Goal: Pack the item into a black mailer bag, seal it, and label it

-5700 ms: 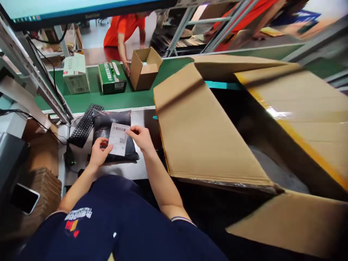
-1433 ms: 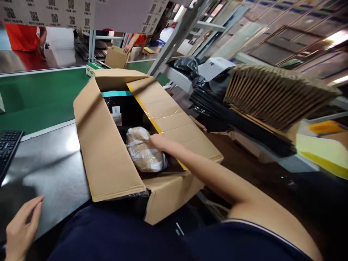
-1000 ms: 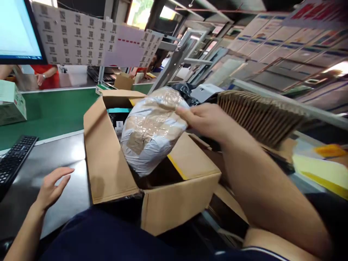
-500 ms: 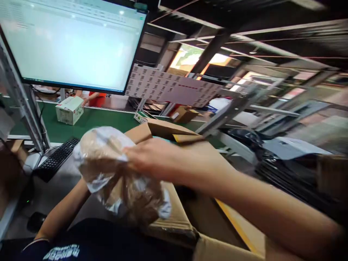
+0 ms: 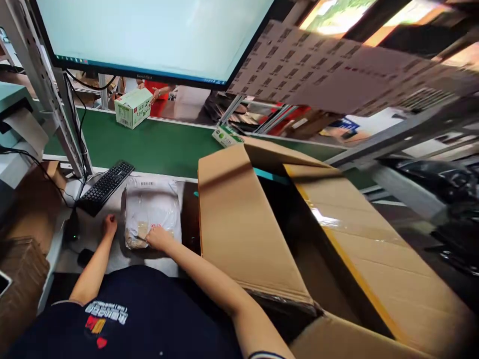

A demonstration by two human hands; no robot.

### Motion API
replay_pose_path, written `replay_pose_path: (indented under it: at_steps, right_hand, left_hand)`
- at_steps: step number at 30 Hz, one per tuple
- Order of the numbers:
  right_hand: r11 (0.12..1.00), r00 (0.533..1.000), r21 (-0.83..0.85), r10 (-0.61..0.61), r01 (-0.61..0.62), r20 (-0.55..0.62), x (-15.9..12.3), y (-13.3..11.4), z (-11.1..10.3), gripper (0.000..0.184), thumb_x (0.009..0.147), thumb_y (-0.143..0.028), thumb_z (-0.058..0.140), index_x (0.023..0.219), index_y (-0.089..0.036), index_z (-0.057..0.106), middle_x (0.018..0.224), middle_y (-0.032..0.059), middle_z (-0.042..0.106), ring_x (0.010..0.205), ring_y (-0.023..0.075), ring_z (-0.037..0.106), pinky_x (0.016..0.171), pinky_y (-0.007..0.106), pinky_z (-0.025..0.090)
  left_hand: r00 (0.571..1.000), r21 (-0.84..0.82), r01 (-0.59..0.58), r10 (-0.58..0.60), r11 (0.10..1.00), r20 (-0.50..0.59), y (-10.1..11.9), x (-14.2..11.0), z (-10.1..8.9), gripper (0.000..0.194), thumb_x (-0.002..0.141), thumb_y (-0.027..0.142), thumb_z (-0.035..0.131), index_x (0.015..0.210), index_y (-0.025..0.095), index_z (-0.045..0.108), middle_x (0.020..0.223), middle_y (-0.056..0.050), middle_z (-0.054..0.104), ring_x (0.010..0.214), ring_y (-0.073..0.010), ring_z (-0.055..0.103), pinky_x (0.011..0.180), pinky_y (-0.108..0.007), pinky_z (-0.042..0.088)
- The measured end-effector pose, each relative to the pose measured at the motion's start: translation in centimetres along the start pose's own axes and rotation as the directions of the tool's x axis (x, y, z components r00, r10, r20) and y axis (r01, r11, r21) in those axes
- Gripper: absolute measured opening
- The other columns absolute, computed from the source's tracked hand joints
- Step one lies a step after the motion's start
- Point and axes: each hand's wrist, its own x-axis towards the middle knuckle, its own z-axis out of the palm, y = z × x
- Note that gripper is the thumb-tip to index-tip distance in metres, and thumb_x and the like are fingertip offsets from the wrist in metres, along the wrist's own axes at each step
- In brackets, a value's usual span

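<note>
A white plastic-wrapped parcel (image 5: 153,207) with a barcode label and brown patches at its near end lies flat on the grey worktop (image 5: 168,267). My right hand (image 5: 159,238) is closed at the parcel's near edge; a thin dark pointed tool (image 5: 141,240) sticks out from it to the left, its kind unclear. Just left of the parcel and apart from it, my left hand (image 5: 110,225) is curled closed, and whatever its fingers may hold is hidden. To the right stands a big open cardboard box (image 5: 239,214), its flaps spread and its inside dark.
A monitor (image 5: 157,40) hangs above a green conveyor belt (image 5: 168,144). On the left are a black keyboard (image 5: 107,187), a mouse (image 5: 85,257) and a printer (image 5: 17,124). Another person's hand (image 5: 155,94) touches a light green carton (image 5: 132,107) across the belt.
The parcel, earlier lifted and tilted in my hands, now lies on the worktop. My right hand has come down and left, and now has a thin tool in it. The view has tipped downward.
</note>
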Motion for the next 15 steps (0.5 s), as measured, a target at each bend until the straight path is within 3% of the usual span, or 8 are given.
replay_pose_path:
  at_steps: [2,4,5,7,8,9,12,15]
  right_hand:
    - [0.994,0.997,0.082,0.073,-0.071,-0.023,-0.1,-1.3,1.0,0.022,0.101,-0.027,0.06,0.105,-0.013,0.077,0.097,0.0098,0.082,0.086,0.0213,0.076,0.08,0.031,0.057]
    - [0.954,0.96,0.214,0.244,-0.211,-0.14,0.3,-1.2,1.3,0.036,0.109,-0.035,0.047,0.118,-0.015,0.074,0.109,0.0118,0.081,0.097,0.0218,0.075,0.09,0.033,0.056]
    - [0.909,0.906,0.297,0.363,-0.293,-0.217,0.7,-0.6,1.5,0.041,0.11,-0.037,0.042,0.124,-0.014,0.073,0.117,0.0138,0.08,0.106,0.0228,0.073,0.098,0.035,0.054]
    - [0.768,0.733,0.468,0.606,-0.438,-0.309,1.5,0.8,2.4,0.047,0.11,-0.037,0.038,0.137,-0.011,0.067,0.136,0.0199,0.072,0.128,0.027,0.065,0.115,0.043,0.046]
    - [0.695,0.656,0.528,0.691,-0.488,-0.303,1.9,1.3,3.3,0.051,0.109,-0.037,0.038,0.144,-0.009,0.062,0.148,0.0229,0.065,0.139,0.0299,0.057,0.121,0.048,0.041]
    - [0.643,0.613,0.555,0.74,-0.527,-0.277,2.2,1.7,4.4,0.055,0.108,-0.036,0.038,0.151,-0.007,0.055,0.157,0.0251,0.055,0.148,0.0327,0.049,0.125,0.053,0.035]
    - [0.611,0.619,0.558,0.758,-0.562,-0.207,2.7,1.5,8.9,0.064,0.107,-0.034,0.036,0.162,-0.003,0.039,0.171,0.0266,0.034,0.161,0.0376,0.029,0.13,0.06,0.023]
    - [0.618,0.609,0.558,0.758,-0.554,-0.235,3.1,0.7,12.1,0.066,0.106,-0.035,0.037,0.165,-0.006,0.034,0.174,0.024,0.03,0.163,0.0351,0.024,0.133,0.059,0.016]
  left_hand:
    - [0.999,0.043,-0.035,0.036,0.998,-0.024,-0.4,0.9,0.2,0.045,0.11,0.028,0.039,0.129,-0.006,0.062,0.127,-0.027,0.069,0.12,-0.0305,0.068,0.103,-0.048,0.053]
    - [0.984,0.064,-0.176,0.177,0.982,-0.007,0.6,1.4,1.4,0.059,0.112,0.037,0.03,0.147,-0.006,0.05,0.149,-0.028,0.058,0.143,-0.0324,0.054,0.118,-0.046,0.043]
    - [0.969,0.067,-0.247,0.247,0.967,0.004,1.3,1.3,2.5,0.062,0.111,0.04,0.032,0.153,-0.003,0.046,0.158,-0.026,0.051,0.151,-0.0332,0.045,0.124,-0.047,0.036]
    - [0.936,0.109,-0.352,0.349,0.93,0.046,2.6,0.4,5.3,0.062,0.108,0.038,0.044,0.159,0.003,0.043,0.169,-0.024,0.039,0.161,-0.037,0.029,0.131,-0.054,0.024]
    - [0.924,0.151,-0.382,0.374,0.912,0.078,2.9,-0.3,6.9,0.064,0.105,0.035,0.051,0.161,0.005,0.042,0.172,-0.023,0.034,0.163,-0.0392,0.024,0.132,-0.059,0.021]
    - [0.914,0.215,-0.405,0.387,0.889,0.124,2.9,-1.2,8.3,0.067,0.103,0.032,0.055,0.163,0.006,0.041,0.173,-0.023,0.03,0.163,-0.0405,0.022,0.132,-0.063,0.018]
    - [0.893,0.382,-0.45,0.393,0.807,0.222,1.1,-3.5,11.4,0.072,0.101,0.032,0.057,0.165,0.006,0.037,0.174,-0.024,0.022,0.164,-0.0402,0.018,0.133,-0.065,0.015]
    - [0.877,0.41,-0.48,0.418,0.776,0.236,-0.7,-4.3,12.0,0.073,0.102,0.035,0.055,0.166,0.004,0.035,0.174,-0.025,0.021,0.164,-0.0404,0.016,0.134,-0.062,0.014]
